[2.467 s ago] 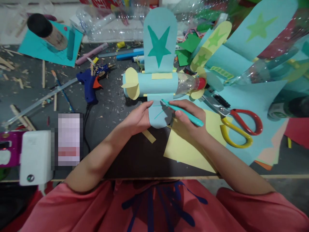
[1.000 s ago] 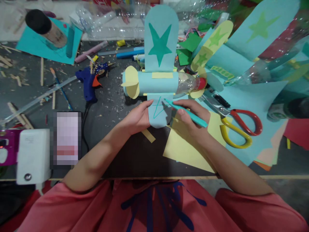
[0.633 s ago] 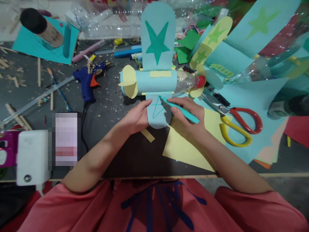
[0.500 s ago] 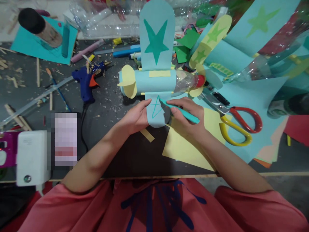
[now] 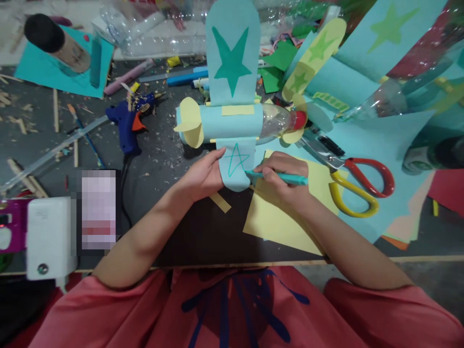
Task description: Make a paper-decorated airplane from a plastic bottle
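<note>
Dark tabletop (image 5: 203, 237); pale-blue, star-winged bottle plane (image 5: 232, 125)

No text, label or number readable.

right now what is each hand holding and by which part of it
The right hand holds a teal marker by the barrel, near its tip. The left hand holds the lower paper wing by its left edge.
</note>
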`<state>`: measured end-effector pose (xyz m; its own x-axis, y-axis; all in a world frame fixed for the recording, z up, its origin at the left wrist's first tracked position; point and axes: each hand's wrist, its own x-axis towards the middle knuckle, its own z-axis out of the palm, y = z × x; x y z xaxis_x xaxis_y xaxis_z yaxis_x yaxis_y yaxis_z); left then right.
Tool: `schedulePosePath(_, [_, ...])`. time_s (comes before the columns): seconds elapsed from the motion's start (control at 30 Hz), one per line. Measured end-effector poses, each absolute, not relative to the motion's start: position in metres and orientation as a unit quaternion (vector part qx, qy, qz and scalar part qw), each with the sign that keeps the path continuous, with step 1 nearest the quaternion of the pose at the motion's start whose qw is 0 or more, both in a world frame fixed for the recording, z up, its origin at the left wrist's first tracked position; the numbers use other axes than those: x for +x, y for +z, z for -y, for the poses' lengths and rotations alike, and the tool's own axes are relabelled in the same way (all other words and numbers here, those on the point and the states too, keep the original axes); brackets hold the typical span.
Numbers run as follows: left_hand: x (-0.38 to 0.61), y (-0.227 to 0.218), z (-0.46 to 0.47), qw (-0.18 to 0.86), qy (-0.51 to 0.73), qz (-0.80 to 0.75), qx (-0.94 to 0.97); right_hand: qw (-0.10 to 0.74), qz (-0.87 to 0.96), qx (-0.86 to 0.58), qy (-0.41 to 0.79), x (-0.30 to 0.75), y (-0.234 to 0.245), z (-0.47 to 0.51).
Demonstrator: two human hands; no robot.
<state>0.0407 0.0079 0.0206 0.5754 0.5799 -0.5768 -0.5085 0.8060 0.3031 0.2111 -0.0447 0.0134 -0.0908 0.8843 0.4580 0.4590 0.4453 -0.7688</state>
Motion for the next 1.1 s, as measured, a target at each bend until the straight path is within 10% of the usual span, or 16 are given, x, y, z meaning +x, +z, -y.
schedulePosePath(1.1, [0.042, 0.024, -0.009, 0.887, 0.313, -0.339, 0.008, 0.48, 0.704, -0.471, 0.229, 0.203, 0.012, 0.047])
